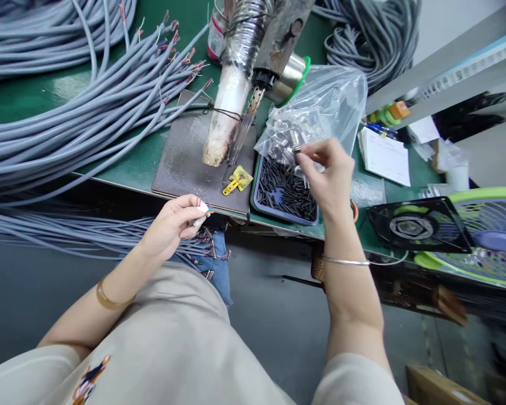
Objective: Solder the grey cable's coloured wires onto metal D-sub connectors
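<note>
Near the bench's front edge, my left hand pinches a cable end whose thin colored wires stick out past the fingertips. Something white, perhaps a finger wrap, shows at those fingertips. My right hand is closed on a small dark and silvery metal part, too small to name exactly. It hovers over a clear plastic bag of shiny metal pieces and a blue tray full of short black rods. A soldering iron points down behind my hands, beside a white, foil-wrapped tube.
Bundles of grey cable with stripped ends cover the bench's left side; more cables hang below its edge. A brown board carries a yellow tag. Rightward are a black fan, a green and purple basket and a notepad.
</note>
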